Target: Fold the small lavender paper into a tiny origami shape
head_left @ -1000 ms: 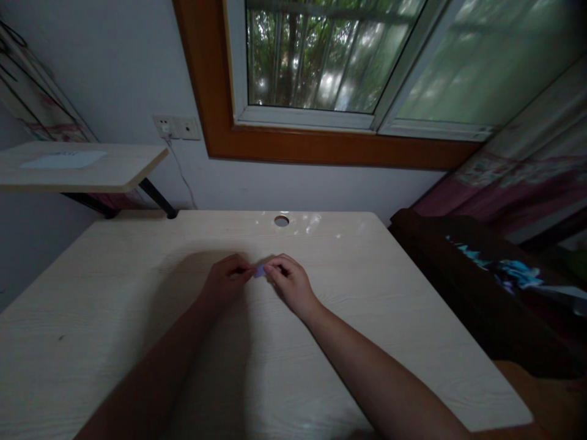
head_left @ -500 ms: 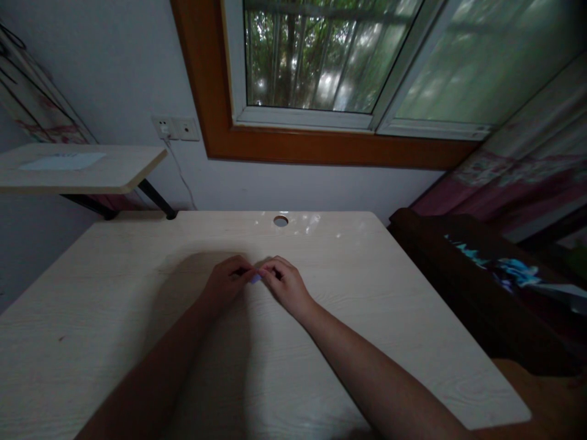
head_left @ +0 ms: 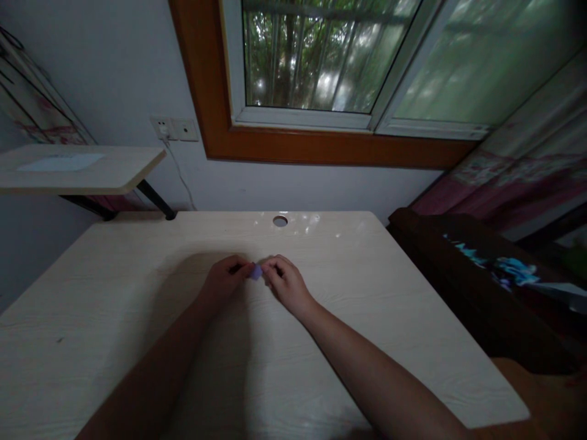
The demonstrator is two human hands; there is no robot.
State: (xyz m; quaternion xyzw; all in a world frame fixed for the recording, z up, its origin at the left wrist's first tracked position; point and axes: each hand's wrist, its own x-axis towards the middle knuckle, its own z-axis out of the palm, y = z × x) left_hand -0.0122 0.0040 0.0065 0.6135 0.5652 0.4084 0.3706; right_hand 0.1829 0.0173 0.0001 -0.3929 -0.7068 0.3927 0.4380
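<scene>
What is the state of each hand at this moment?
Left hand: closed, holding the small purple piece.
Right hand: at the piece's edge; grip cannot be told.

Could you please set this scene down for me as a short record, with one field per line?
Item in hand: small purple piece, material unclear
Left hand: grip closed on the piece's left side
Right hand: at the piece's right edge; whether it pinches it is unclear
Surface: pale wood-grain table
Beyond the hands: round hole near the table's far edge
Far left: raised shelf bearing a pale sheet
Background: window with an orange-brown surround
</scene>
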